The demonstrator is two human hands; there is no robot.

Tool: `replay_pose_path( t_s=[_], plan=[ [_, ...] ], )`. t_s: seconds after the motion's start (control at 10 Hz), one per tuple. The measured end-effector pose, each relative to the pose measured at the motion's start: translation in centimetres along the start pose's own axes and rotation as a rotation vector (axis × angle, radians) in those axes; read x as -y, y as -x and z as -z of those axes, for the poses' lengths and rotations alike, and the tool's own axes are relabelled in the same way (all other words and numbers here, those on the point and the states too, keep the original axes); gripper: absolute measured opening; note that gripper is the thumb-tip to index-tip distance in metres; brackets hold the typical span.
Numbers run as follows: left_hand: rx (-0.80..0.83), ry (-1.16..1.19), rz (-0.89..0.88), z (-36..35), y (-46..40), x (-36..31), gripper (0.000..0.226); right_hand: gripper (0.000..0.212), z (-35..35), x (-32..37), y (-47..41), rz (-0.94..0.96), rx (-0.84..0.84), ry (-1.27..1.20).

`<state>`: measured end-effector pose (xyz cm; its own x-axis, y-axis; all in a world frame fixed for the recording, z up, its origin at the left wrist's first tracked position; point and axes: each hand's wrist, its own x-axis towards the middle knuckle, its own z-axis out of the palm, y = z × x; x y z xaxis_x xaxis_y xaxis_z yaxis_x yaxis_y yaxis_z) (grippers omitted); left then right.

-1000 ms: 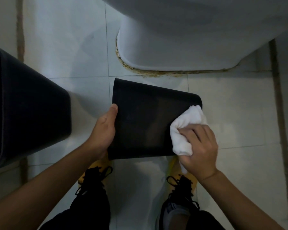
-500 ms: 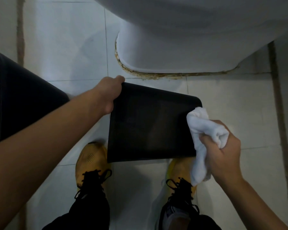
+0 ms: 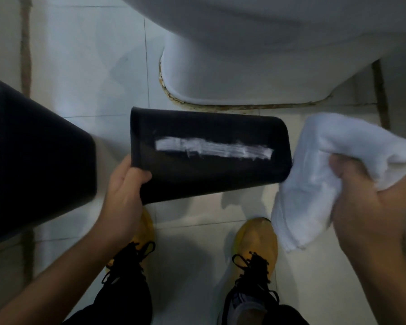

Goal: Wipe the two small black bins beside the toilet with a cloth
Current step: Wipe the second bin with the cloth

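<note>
While the left hand grips the rim end of a small black bin, thumb curled over the outer wall and the other fingers hidden behind or inside it, the bin lies on its side above the tiled floor, its closed base pointing toward the right. A long white streak runs lengthwise across the upward-facing wall of the bin. Just beside the bin's base, the right hand holds a bunched white cloth, fingers curled into its folds, with part of the cloth hanging down below the hand; whether the cloth touches the base of the bin cannot be told. A second black bin, larger in the frame, fills the left edge, well apart from the cloth and near the left hand. Beyond the held bin stands the white toilet, a brown-stained seam along its foot. Below, two yellow shoes with black laces stand on the tiles, the left shoe partly covered by the left forearm.
</note>
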<state>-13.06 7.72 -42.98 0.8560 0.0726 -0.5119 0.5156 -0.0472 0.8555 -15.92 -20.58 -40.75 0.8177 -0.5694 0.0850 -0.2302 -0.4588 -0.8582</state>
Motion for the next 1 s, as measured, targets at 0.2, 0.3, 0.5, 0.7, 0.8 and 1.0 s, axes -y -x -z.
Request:
replay_pose_path(
  t_s=[0.2, 0.3, 0.5, 0.7, 0.8, 1.0],
  plan=[
    [-0.039, -0.125, -0.237, -0.7, -0.5, 0.3, 0.032, 0.028, -4.2, 0.5, 1.5, 0.474, 0.290, 0.399],
    [-0.049, -0.139, -0.227, -0.8, -0.6, 0.5, 0.031, 0.035, -7.0, 1.5, 2.9, 0.501, 0.300, 0.446],
    [-0.031, -0.140, -0.226, -0.2, -1.0, 1.4, 0.018, 0.027, -13.1, 6.4, 7.0, 0.709, 0.540, 0.209],
    [-0.129, -0.210, -0.265, -0.2, -1.0, 0.9, 0.034, 0.032, -10.3, 2.9, 3.3, 0.636, 0.388, 0.278],
    [-0.117, -0.213, -0.265, -0.5, -0.6, 0.7, 0.033, 0.020, -7.7, 0.8, 1.2, 0.497, 0.197, 0.426],
    [-0.071, -0.145, -0.199, -0.4, -1.2, 0.8, 0.025, 0.026, -12.0, 4.5, 4.0, 0.550, 0.359, 0.263]
  ],
)
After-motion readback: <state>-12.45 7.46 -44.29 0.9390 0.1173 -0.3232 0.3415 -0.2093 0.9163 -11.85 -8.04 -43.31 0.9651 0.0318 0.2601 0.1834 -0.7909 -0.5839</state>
